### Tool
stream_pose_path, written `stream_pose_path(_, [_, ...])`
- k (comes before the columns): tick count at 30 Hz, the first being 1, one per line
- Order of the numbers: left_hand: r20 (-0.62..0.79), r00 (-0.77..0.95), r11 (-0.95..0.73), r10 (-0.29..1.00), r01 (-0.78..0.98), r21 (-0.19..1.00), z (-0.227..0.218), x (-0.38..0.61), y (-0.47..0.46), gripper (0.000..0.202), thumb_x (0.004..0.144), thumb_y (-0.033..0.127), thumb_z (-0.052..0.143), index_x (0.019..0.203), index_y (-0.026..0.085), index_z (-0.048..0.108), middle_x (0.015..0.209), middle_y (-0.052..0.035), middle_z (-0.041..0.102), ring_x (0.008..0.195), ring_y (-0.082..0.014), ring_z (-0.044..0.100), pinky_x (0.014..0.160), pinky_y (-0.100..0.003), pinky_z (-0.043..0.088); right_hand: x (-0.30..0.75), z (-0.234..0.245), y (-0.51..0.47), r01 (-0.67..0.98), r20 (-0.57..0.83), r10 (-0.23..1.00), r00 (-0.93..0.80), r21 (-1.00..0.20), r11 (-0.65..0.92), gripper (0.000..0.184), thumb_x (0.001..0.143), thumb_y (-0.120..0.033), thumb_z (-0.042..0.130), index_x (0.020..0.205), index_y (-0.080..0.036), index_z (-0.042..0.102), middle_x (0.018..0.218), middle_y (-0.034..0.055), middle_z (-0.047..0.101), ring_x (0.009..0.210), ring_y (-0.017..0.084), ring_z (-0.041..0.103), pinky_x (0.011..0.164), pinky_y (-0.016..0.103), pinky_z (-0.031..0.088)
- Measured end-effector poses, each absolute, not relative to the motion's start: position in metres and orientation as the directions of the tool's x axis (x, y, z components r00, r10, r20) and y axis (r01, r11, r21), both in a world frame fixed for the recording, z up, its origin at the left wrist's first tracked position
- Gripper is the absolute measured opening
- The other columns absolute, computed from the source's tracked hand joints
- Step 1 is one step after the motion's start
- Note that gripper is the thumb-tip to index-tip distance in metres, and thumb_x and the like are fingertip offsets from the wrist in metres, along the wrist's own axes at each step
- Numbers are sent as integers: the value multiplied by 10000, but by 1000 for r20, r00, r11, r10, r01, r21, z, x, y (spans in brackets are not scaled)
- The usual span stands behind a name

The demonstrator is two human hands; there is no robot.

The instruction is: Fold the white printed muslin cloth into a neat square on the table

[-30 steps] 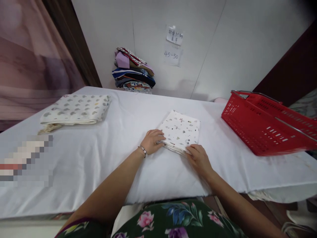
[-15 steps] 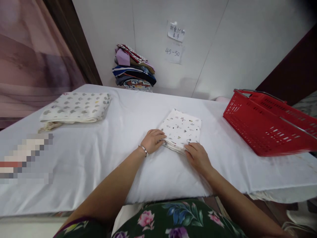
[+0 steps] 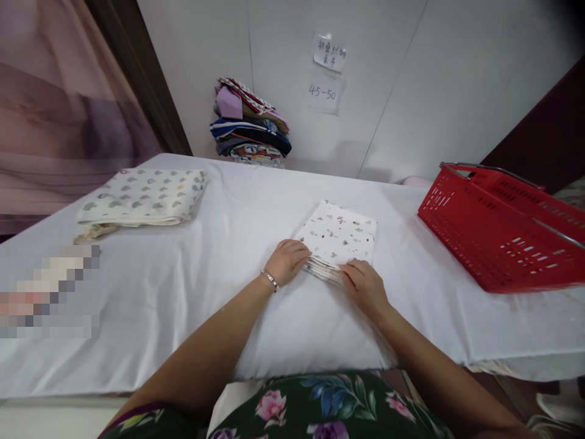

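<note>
A small folded white cloth with tiny printed motifs point(image 3: 342, 235) lies on the white-covered table point(image 3: 183, 286), in front of me. My left hand point(image 3: 287, 262), with a bracelet on the wrist, curls its fingers round the cloth's near left corner. My right hand point(image 3: 365, 288) grips the cloth's near edge at the right corner, fingers closed on the layered folds. The cloth rests flat on the table.
A larger folded cloth with grey spots point(image 3: 141, 198) lies at the far left. A red plastic basket point(image 3: 498, 231) stands at the right. A pile of folded coloured fabrics point(image 3: 249, 125) sits against the back wall, under paper notes point(image 3: 326, 73). A blurred patch covers the left edge.
Both hands have drawn a little closer together along the cloth's near edge. The view has shifted slightly. The cloth stays in place.
</note>
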State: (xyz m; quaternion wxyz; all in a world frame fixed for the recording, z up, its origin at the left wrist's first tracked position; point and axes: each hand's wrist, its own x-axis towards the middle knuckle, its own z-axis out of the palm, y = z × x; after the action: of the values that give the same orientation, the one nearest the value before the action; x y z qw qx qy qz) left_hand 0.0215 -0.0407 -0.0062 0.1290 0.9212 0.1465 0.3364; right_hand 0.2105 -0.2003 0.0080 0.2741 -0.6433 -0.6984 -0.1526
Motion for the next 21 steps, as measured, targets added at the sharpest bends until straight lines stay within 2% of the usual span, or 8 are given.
stream_pose_path(6, [586, 737, -937, 338, 208, 280, -7, 22, -41, 212, 890, 230, 420, 980, 230, 613, 961, -34, 650, 978, -178, 549, 888, -381, 387, 210, 7, -199, 988, 528, 848, -46, -100, 115, 215, 895, -222, 439, 953, -206, 645, 894, 72, 618, 800, 193, 523, 696, 327, 434])
stream_pose_path(10, [592, 733, -939, 336, 209, 274, -6, 21, -42, 211, 881, 211, 427, 989, 237, 606, 967, -38, 641, 984, -179, 544, 887, -379, 390, 212, 8, -198, 985, 525, 850, -40, -121, 121, 227, 901, -231, 425, 952, -222, 646, 903, 68, 614, 813, 192, 524, 683, 319, 430])
stream_pose_path(16, [632, 706, -945, 320, 188, 268, -6, 23, -45, 243, 847, 127, 426, 1013, 228, 573, 991, -42, 631, 1013, -175, 526, 888, -369, 400, 211, 9, -196, 985, 509, 859, -47, -120, 125, 202, 893, -215, 440, 974, -192, 623, 882, 68, 613, 810, 190, 524, 696, 312, 426])
stream_pose_path(21, [649, 689, -943, 323, 177, 282, -7, 27, -49, 187, 822, 81, 411, 863, 196, 553, 977, -43, 621, 971, -165, 528, 873, -356, 420, 209, 9, -195, 984, 512, 858, -37, -129, 120, 175, 888, -186, 422, 870, -181, 595, 814, 60, 607, 758, 186, 516, 678, 317, 423])
